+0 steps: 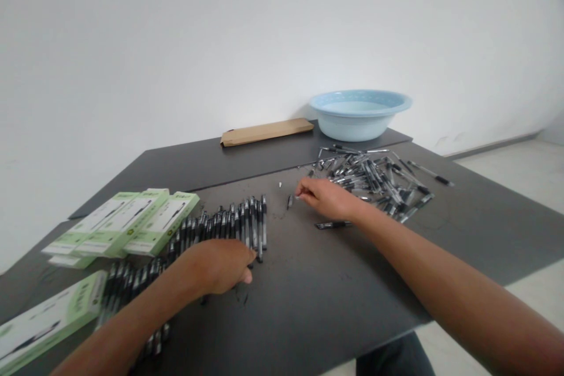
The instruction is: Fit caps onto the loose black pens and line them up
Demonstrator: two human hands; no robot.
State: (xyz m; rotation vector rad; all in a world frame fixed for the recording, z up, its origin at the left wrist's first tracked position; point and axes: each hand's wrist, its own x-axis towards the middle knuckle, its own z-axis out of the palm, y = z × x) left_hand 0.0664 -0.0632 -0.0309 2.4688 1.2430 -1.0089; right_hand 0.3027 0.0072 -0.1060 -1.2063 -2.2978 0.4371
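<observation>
My left hand [222, 265] is closed beside the lower ends of a row of black-and-clear gel pens [247, 223] lying side by side. Its thumb and fingertips are close to the rightmost pens, and what they hold, if anything, is hidden. Across the table, my right hand [328, 197] pinches its fingers together at the left edge of a loose heap of pens [374, 179]. Something small and pale shows at its fingertips, too small to name. A small dark pen cap [289, 201] stands left of these fingertips. One black pen [332, 225] lies below the right wrist.
Several green-and-white pen boxes [152, 226] are at the left, and another box [53, 320] is nearer me. More pens [117, 288] lie partly under my left forearm. A blue basin [356, 126] and a flat brown cardboard piece [267, 131] are at the back by the wall.
</observation>
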